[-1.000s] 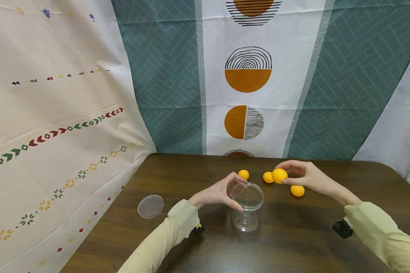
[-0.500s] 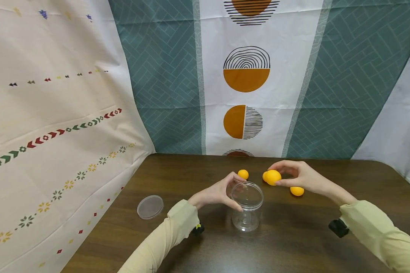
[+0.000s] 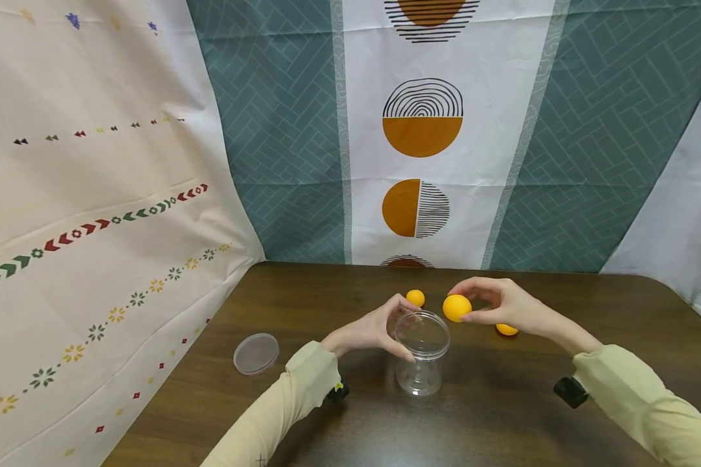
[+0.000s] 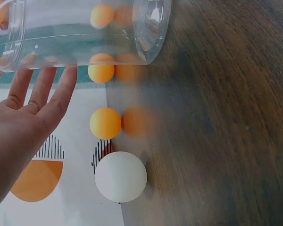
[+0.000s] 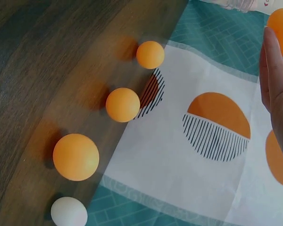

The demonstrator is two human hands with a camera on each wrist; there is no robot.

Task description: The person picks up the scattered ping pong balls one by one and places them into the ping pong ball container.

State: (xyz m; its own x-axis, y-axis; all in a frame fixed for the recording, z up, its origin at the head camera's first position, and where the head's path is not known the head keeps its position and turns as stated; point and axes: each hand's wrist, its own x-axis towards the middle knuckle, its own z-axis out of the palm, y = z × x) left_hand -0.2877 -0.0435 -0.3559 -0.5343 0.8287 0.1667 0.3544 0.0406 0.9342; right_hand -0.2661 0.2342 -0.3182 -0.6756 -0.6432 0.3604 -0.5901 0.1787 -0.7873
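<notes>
My left hand (image 3: 369, 334) grips a clear plastic jar (image 3: 420, 379) round its upper part, thumb at the near side and fingers behind. The jar stands upright and uncovered on the table, and no ball shows inside it. My right hand (image 3: 511, 308) pinches an orange ping-pong ball (image 3: 457, 308) above the table, just right of the jar's rim. Other orange balls lie behind: one ball (image 3: 415, 298) beyond the jar, another ball (image 3: 507, 329) partly under the right hand. In the right wrist view a third ball (image 5: 122, 104) lies between them, hidden in the head view.
A round translucent lid (image 3: 256, 353) lies on the brown table (image 3: 491, 415), left of the left hand. White balls show in the left wrist view (image 4: 120, 177) and the right wrist view (image 5: 69, 212); hands hide them in the head view. Patterned cloth (image 3: 420, 220) hangs behind the table.
My right hand has moved left and slightly nearer with the orange ping-pong ball, which now covers the middle ball behind it. The left hand and jar have stayed in place.
</notes>
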